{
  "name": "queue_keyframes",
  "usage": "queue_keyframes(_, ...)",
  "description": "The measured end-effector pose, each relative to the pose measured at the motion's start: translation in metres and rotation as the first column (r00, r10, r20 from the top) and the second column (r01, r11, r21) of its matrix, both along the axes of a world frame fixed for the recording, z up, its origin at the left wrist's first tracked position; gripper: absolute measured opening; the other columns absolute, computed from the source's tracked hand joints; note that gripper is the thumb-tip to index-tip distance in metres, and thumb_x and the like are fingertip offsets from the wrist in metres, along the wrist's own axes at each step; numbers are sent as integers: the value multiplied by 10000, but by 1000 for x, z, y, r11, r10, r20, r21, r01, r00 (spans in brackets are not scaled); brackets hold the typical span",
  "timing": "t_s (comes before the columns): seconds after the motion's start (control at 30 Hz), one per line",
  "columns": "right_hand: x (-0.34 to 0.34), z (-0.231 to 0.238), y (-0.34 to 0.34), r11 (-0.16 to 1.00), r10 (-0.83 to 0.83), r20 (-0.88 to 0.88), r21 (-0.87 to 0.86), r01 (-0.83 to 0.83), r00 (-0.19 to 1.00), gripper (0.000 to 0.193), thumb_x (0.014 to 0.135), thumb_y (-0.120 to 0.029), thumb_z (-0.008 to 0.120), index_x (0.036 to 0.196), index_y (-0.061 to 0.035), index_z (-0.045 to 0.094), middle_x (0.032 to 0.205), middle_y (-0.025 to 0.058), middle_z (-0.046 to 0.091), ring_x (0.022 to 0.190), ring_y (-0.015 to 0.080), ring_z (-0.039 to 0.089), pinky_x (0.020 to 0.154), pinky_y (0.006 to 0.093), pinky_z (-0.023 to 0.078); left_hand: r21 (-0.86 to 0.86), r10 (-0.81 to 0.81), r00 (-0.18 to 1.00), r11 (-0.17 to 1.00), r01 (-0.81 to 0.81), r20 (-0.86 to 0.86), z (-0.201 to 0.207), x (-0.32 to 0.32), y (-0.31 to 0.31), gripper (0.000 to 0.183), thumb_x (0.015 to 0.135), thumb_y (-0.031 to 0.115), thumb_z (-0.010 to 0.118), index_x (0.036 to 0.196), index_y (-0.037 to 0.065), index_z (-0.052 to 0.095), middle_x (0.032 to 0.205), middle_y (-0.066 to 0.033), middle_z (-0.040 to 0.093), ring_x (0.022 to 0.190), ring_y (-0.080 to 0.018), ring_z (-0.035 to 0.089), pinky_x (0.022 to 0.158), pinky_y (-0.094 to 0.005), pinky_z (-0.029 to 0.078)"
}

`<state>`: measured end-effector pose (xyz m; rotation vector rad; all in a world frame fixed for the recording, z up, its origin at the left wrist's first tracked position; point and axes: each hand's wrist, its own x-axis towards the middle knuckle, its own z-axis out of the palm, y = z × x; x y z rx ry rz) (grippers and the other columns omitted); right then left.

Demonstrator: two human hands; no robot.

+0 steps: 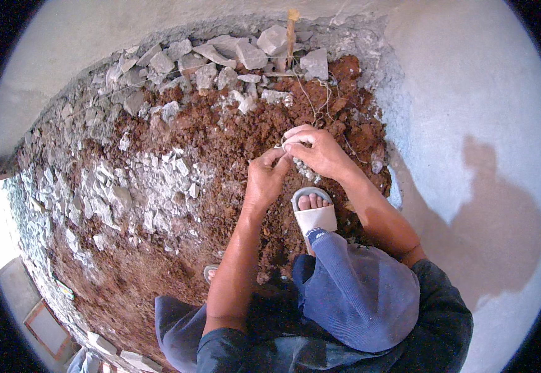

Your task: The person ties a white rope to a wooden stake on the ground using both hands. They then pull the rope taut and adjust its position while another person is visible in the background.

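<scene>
My left hand (pixel 267 180) and my right hand (pixel 321 153) meet over the red soil, fingertips pinched together. Between them shows a short bit of pale string (pixel 278 147); the fingers cover the rest of it. Just beyond my right hand, loose loops of thin string (pixel 318 105) lie over the soil and run up toward a wooden stake (pixel 291 37) with a yellowish top. That stake stands upright among grey stones (pixel 252 55) along the far wall. A thin line stretches leftward from near the stake, above the rubble.
Red-brown soil (pixel 221 168) with broken pale rubble (pixel 112 193) covers the ground to the left. A bluish plastered wall (pixel 463 112) rises close on the right. My sandalled foot (pixel 314 208) rests on the soil below my hands. A framed panel (pixel 46 329) is at the lower left.
</scene>
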<state>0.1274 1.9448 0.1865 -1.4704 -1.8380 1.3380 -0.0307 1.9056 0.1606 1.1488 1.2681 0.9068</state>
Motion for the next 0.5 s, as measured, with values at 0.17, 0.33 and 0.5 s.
queue_keyframes(0.17,-1,-1,-4,993,-108,-136,-58,101,985,234,898,-191,560,946,24,641,1079,135,618,1001,214,585,887,336,447,-328,190,949,939,-101,252,-5,0,-1,214,899,207,566,993,28,637,743,-30,631,570,-54,489,497,-207,377)
queue_keyframes(0.33,-3,8,-6,977,-183,-315,-167,135,931,260,926,-211,523,944,29,622,1104,131,601,1019,202,570,906,330,428,-402,342,893,892,-209,294,0,1,2,251,911,231,495,1020,39,613,624,-11,555,457,-56,386,416,-218,288)
queue_keyframes(0.5,-1,17,-3,991,-114,-301,-104,86,947,241,932,-188,511,919,26,619,1149,88,564,1025,136,522,904,280,404,-406,199,827,913,39,526,3,-6,2,278,904,275,471,993,50,609,620,-16,547,455,-61,371,414,-214,247)
